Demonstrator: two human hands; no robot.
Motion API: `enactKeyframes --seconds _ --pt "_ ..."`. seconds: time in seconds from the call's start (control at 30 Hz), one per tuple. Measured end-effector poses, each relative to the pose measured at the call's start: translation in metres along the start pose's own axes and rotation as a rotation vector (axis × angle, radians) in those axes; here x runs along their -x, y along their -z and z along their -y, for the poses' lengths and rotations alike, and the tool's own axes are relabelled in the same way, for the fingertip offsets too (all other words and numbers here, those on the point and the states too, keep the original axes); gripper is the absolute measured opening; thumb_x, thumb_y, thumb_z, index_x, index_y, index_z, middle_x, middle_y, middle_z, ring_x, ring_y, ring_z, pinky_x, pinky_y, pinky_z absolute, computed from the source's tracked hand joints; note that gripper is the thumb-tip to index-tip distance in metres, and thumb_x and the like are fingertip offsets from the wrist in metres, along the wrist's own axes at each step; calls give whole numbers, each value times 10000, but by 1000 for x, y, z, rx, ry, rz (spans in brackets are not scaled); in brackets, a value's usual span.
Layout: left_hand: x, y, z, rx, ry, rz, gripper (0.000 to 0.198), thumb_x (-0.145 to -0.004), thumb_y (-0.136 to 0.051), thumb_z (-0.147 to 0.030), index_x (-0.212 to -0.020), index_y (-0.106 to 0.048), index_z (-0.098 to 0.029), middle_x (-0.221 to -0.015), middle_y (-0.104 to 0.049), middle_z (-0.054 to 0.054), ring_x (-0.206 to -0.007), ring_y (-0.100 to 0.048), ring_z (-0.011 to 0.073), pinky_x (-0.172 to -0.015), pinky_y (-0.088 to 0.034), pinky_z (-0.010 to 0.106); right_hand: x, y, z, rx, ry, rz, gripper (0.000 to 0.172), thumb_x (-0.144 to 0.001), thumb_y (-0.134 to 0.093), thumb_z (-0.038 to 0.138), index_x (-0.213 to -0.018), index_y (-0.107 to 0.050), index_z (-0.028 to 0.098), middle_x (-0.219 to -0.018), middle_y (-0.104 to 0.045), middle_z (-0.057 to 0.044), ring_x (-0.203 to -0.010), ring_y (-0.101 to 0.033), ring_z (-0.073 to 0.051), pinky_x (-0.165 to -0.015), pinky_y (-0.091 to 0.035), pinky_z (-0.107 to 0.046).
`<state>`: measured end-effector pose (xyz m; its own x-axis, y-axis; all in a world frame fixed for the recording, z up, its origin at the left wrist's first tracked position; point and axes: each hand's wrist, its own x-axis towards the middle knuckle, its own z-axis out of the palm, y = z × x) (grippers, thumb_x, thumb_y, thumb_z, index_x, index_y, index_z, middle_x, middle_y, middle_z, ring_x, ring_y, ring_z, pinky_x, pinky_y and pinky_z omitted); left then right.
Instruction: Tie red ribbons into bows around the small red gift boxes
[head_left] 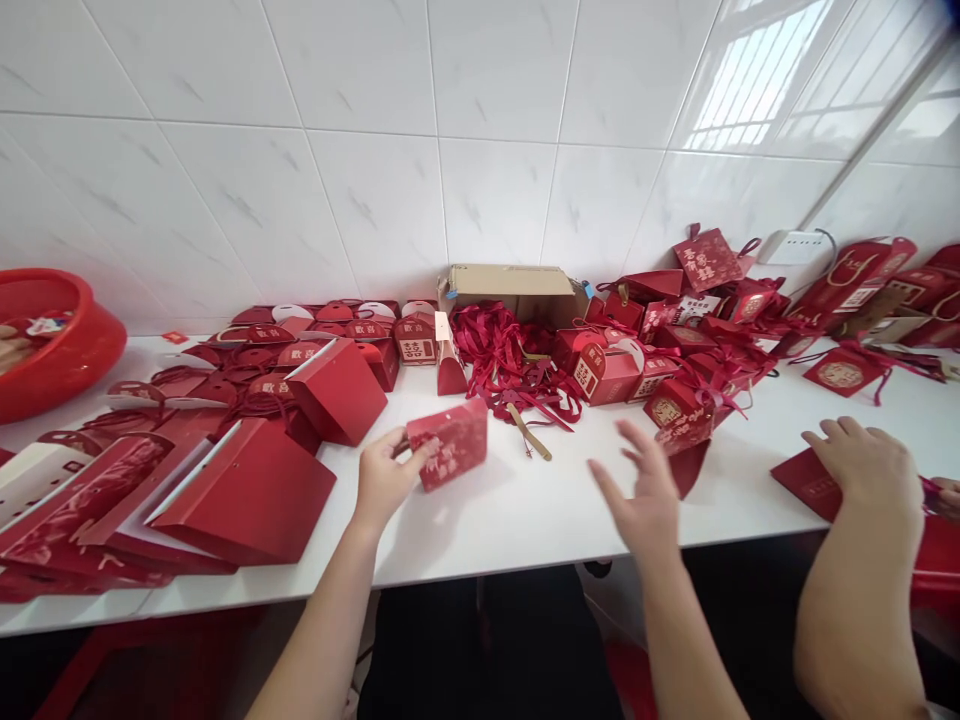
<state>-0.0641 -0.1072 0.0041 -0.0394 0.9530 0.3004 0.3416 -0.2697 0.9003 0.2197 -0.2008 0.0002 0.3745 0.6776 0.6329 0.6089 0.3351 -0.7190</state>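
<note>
My left hand (388, 478) grips a small red gift box (454, 445) with pale printed lettering by its left edge, holding it just above the white table. My right hand (645, 490) is raised with its fingers spread and nothing in them. Right beside it stand red boxes with ribbon bows (697, 400). Between and beyond my hands lies a tangled heap of dark red ribbons (510, 350). A flat gold-coloured strip (529, 434) rests on the table in front of that heap.
Rows of red boxes (300, 355) and several larger red boxes (251, 490) fill the left side. An open cardboard box (514, 281) stands against the tiled wall. A red basin (97, 350) is far left. At right, a co-worker's hand (874, 470) rests on a red item.
</note>
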Motion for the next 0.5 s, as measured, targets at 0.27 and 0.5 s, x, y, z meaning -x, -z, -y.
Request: enactKeyframes --seconds 0.27,0.5 --pt "76 -16 -25 193 41 262 189 -799 -639 -304 -912 -637 -153 -834 -681 54 -797 -653 185 -733 -541 275 47 -62 33 -679 -286 410 565 -844 -614 286 -1357 -379 253 -1244 -584 -105 -1086 -600 -215 -927 -503 -370" --pt "88 -8 -23 135 -138 235 209 -835 -593 -218 -1042 -612 -231 -1000 -606 64 -905 -622 192 -776 -540 311 59 -65 42 -700 -375 300 140 -787 -680 303 -864 -606 213 -839 -645 -47 -820 -642 -189 -738 -540 -326"
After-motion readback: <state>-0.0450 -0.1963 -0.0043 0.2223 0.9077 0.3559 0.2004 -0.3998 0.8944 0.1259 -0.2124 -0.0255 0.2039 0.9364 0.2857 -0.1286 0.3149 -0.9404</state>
